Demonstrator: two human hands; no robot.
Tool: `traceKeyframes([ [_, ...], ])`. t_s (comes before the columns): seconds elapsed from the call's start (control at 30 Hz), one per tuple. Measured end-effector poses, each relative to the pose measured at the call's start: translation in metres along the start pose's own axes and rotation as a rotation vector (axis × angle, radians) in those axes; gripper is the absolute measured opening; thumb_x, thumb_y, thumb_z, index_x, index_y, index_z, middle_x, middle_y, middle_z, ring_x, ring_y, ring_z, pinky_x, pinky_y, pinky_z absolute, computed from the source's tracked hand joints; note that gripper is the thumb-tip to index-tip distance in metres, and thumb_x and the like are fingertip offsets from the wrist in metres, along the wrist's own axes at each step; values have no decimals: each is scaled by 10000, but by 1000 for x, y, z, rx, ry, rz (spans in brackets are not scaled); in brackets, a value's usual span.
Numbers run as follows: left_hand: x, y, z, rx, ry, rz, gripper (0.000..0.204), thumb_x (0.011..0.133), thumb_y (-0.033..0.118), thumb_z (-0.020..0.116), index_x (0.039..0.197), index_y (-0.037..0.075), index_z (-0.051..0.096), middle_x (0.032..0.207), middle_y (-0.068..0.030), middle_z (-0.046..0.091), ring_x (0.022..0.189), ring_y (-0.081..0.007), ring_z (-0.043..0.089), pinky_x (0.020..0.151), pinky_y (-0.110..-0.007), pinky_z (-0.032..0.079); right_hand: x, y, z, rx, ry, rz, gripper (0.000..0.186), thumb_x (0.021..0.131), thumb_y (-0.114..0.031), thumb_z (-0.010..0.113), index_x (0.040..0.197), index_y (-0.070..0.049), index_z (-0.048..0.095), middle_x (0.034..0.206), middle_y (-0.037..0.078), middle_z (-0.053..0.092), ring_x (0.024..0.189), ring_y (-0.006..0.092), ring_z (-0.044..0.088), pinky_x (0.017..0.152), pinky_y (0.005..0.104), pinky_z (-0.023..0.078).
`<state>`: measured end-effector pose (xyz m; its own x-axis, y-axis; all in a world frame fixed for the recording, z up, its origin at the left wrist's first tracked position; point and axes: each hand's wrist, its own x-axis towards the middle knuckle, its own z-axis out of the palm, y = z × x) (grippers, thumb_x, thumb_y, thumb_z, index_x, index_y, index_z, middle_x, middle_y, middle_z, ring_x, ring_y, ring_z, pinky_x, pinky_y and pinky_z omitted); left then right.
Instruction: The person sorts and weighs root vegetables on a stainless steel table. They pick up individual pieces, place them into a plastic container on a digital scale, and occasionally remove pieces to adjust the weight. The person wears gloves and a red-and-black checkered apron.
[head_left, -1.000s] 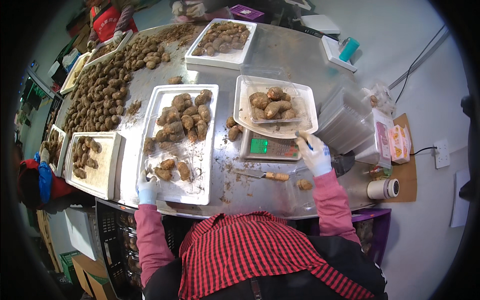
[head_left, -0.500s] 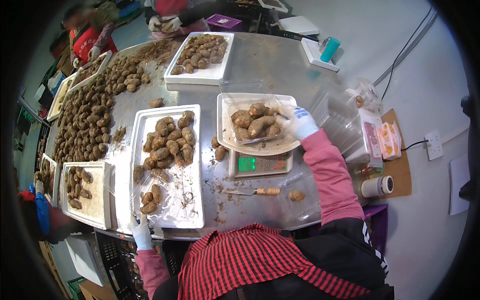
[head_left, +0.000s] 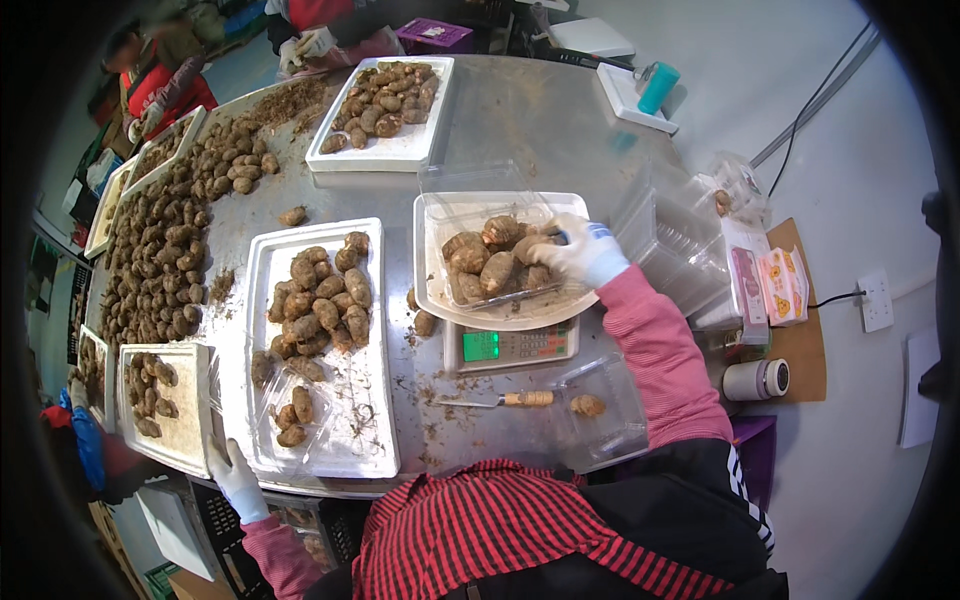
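Observation:
My right hand, in a white glove, reaches into a clear plastic tray of brown tubers that sits on a small scale. Its fingers lie on the tubers; whether they grip one is not visible. My left hand, also gloved, rests with fingers apart at the table's near edge, by the corner of a white foam tray that carries more tubers and a small clear container.
A knife and a clear container with one tuber lie below the scale. Stacked clear containers stand right. A heap of tubers and other white trays fill the left and far side. Other people work there.
My right hand has gone from the scale tray's near right corner into the tray, onto the tubers. My left hand has slid off the white tray's corner down to the table's edge.

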<state>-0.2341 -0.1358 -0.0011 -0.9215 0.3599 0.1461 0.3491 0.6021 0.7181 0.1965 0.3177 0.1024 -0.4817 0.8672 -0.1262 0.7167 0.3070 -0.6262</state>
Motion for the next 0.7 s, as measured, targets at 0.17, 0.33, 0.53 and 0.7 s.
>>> traceKeyframes([
  [0.17, -8, 91, 35, -377, -82, 98, 388, 1002, 146, 496, 1346, -30, 525, 1324, -156, 563, 1200, -238, 549, 1010, -340, 441, -32, 17, -17, 655, 36, 209, 319, 853, -265, 701, 1047, -13, 676, 789, 50, 649, 601, 100, 583, 506, 245, 473],
  [0.33, -75, 209, 115, -488, -729, 336, 450, 940, 27, 522, 1389, 27, 486, 1232, -148, 595, 1045, -197, 606, 892, -314, 522, -85, 20, -3, 982, 20, 345, 232, 912, -212, 657, 988, 7, 659, 733, 26, 599, 509, 75, 526, 483, 199, 414],
  [0.53, -173, 282, 178, -935, -1670, -250, 780, 872, 368, 719, 1454, -4, 357, 1218, -94, 583, 981, -167, 599, 817, -293, 512, -153, 33, 31, 875, -136, 156, 263, 929, -203, 655, 1115, -18, 649, 903, 77, 677, 606, 90, 607, 554, 237, 497],
  [0.7, -183, 265, 190, -786, -1600, -408, 675, 848, 365, 734, 1365, 18, 473, 1189, -70, 603, 903, -156, 621, 767, -296, 527, -197, 101, 45, -2, -110, 97, 427, 871, -302, 662, 1211, -47, 620, 1205, 168, 637, 1128, 346, 592, 953, 393, 480],
])
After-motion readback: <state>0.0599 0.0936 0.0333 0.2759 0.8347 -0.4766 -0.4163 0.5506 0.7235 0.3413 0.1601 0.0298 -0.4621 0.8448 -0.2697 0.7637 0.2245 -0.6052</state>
